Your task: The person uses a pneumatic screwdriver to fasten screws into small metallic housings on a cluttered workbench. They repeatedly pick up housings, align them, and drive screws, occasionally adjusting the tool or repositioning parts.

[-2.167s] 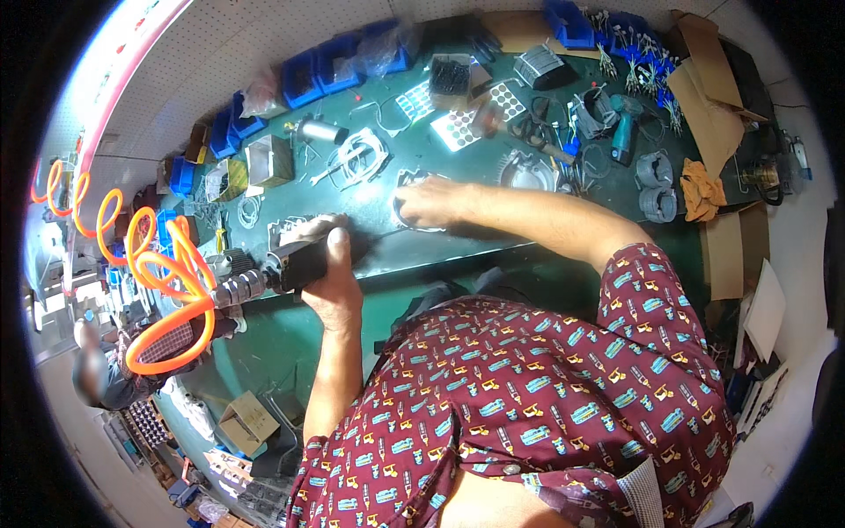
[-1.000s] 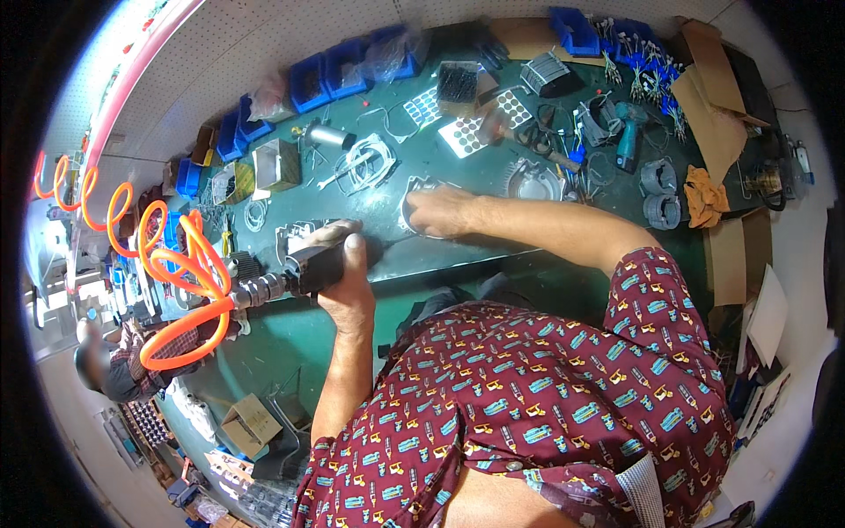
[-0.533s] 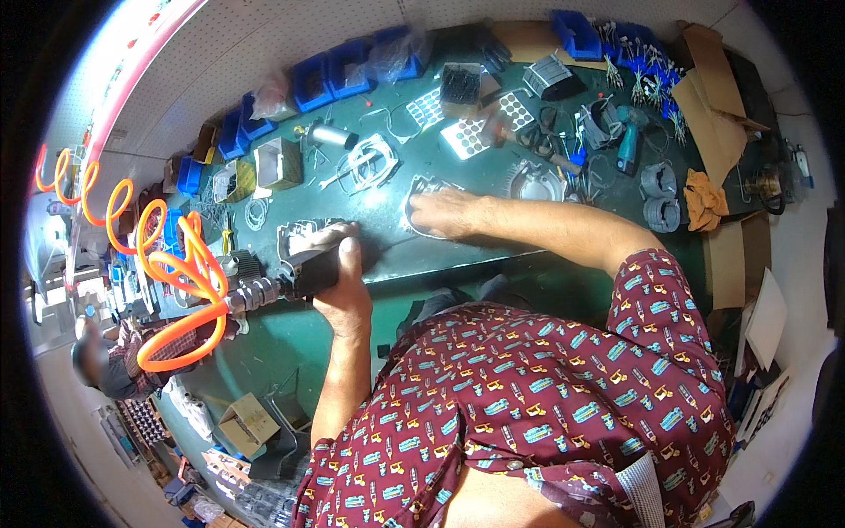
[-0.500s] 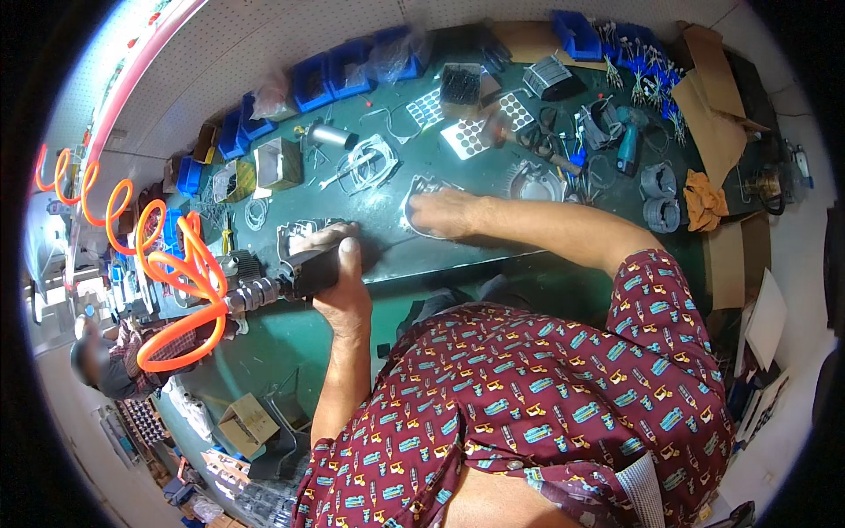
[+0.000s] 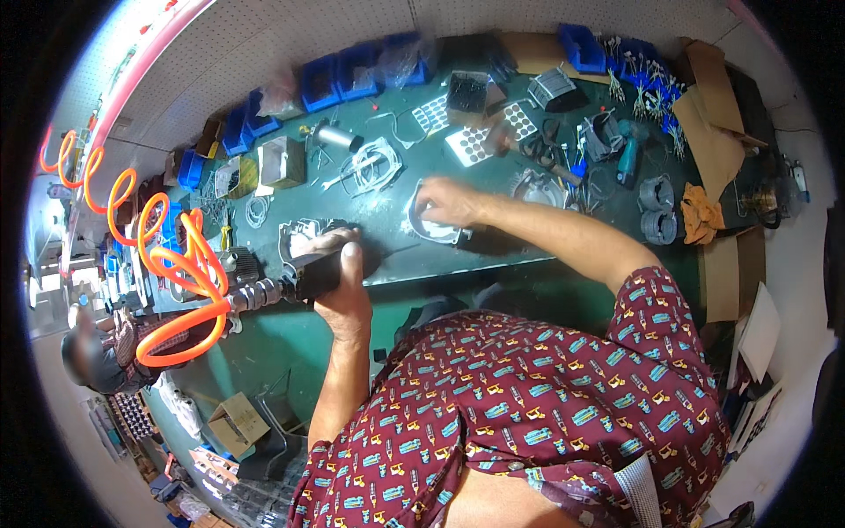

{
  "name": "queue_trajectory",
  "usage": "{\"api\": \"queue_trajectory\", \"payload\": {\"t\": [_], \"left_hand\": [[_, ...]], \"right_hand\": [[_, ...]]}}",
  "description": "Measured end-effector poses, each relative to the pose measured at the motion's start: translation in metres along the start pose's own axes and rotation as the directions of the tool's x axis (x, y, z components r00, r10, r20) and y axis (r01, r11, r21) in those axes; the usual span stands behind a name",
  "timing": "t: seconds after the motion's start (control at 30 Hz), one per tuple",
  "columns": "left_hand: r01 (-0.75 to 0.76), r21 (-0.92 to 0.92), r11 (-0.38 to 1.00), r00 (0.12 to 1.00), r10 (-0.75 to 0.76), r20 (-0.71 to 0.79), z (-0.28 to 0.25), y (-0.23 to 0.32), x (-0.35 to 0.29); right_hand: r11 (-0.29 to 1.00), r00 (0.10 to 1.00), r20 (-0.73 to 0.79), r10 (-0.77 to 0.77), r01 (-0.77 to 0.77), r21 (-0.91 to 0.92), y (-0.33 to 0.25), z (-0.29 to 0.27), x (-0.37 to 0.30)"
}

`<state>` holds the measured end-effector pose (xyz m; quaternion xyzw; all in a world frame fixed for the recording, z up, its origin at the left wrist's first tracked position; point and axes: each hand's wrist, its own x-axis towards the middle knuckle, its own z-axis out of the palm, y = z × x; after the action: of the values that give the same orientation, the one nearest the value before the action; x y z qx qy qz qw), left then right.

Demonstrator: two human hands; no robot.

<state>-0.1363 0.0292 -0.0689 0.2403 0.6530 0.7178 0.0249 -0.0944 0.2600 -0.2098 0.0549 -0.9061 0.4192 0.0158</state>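
Observation:
My left hand (image 5: 346, 295) is wrapped round a black air tool (image 5: 315, 275), whose metal fitting joins an orange coiled hose (image 5: 180, 312). Just beyond the tool, at the bench's near edge, lies a cast metal housing (image 5: 290, 233), partly hidden by my fingers. Over a second open metal housing (image 5: 437, 235) in the middle of the bench, my right hand (image 5: 451, 202) is held with its fingers curled down into it. Whatever those fingertips hold is out of sight.
Blue bins (image 5: 356, 70) line the back of the green bench. Beyond my hands lie a cable coil (image 5: 371, 167), a metal cylinder (image 5: 339, 138) and a tin box (image 5: 282, 163). To the right are a teal power tool (image 5: 629, 154) and an orange cloth (image 5: 701, 214). A person (image 5: 110, 356) sits far left.
My right hand has lifted and curled its fingers, uncovering more of the housing's near rim. The left hand keeps its hold on the air tool. The whole view has shifted slightly.

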Motion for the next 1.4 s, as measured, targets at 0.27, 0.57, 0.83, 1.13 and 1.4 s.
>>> {"api": "queue_trajectory", "payload": {"t": [0.27,0.57,0.83,1.13,1.4], "left_hand": [[0.047,0.064,0.997,0.999,-0.047,-0.002,-0.002,0.002,0.001],[0.133,0.045,0.99,0.991,-0.132,-0.018,-0.003,-0.017,0.01],[0.256,0.005,0.967,0.966,-0.256,0.038,0.002,-0.026,0.019],[0.433,-0.11,0.895,0.901,-0.426,0.077,-0.006,-0.026,0.017],[0.429,-0.229,0.874,0.903,-0.424,0.074,-0.007,-0.03,0.019]], "right_hand": [[0.412,0.862,0.24,0.447,-0.437,0.799,-0.014,-0.018,-0.006],[0.059,0.912,0.26,0.317,-0.292,0.954,-0.06,-0.033,0.006],[0.359,0.973,0.057,0.222,-0.136,0.923,-0.113,-0.027,0.02],[0.664,0.994,-0.059,0.094,-0.019,0.748,-0.116,-0.032,0.023],[0.607,0.983,-0.155,0.102,0.062,0.792,-0.118,-0.019,0.025]]}}
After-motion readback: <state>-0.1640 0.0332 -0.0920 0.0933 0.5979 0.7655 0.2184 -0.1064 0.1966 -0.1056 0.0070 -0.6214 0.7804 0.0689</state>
